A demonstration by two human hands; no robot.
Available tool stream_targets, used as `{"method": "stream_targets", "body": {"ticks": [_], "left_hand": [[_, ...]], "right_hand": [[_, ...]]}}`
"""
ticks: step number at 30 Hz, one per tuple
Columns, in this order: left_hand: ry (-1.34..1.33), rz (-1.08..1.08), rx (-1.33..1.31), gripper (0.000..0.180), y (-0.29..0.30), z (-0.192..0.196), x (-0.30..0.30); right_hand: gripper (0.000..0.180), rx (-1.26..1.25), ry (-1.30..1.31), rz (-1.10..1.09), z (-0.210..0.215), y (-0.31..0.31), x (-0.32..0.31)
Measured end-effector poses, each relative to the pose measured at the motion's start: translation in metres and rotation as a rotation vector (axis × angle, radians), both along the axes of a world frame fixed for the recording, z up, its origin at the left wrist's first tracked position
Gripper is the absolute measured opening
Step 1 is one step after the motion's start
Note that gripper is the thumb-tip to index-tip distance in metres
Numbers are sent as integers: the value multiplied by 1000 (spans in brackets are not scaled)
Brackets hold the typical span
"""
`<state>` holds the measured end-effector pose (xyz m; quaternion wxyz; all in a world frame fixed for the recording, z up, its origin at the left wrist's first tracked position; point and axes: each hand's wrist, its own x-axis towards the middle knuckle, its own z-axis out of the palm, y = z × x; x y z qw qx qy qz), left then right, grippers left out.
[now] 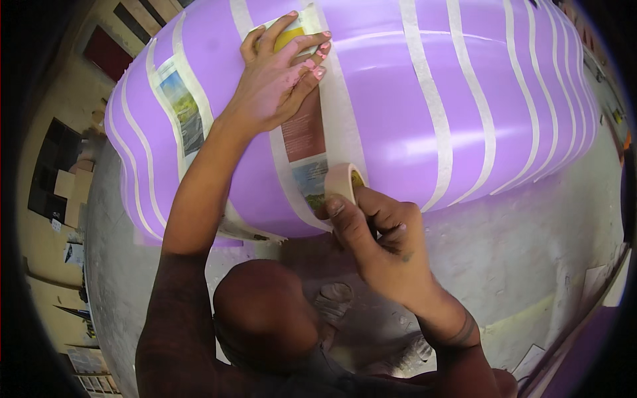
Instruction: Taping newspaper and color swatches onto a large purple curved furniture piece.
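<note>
A large, glossy purple curved body (pixel 385 126) fills the upper view, banded with pale masking tape strips (pixel 431 99). My left hand (pixel 279 86) lies on it with fingers spread, pressing a piece of printed paper (pixel 292 40) and the tape beside it. Pink smears mark its fingers. Below the hand, a printed paper strip (pixel 304 132) fills the gap between two tape bands. My right hand (pixel 391 245) grips a roll of masking tape (pixel 337 180) by its ring, at the lower end of that strip. Part of the roll is hidden behind the fingers.
Another printed paper strip (pixel 180 106) sits between tape bands to the left. Grey floor (pixel 517 245) spreads below the purple body, and my shoe (pixel 334 297) stands on it. Cardboard boxes (pixel 70 192) are by the left wall; boards (pixel 584 331) lean at the lower right.
</note>
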<state>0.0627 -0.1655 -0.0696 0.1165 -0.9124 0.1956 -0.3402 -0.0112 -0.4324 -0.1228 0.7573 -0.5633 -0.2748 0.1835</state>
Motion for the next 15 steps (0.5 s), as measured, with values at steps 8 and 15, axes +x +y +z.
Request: {"method": "stream_targets", "body": {"ticks": [8, 15], "left_hand": [[15, -16, -19, 46, -7, 2, -5], [40, -27, -36, 46, -7, 3, -7]], "right_hand": [[40, -83, 66, 70, -24, -5, -2], [35, -23, 32, -35, -25, -3, -7]]}}
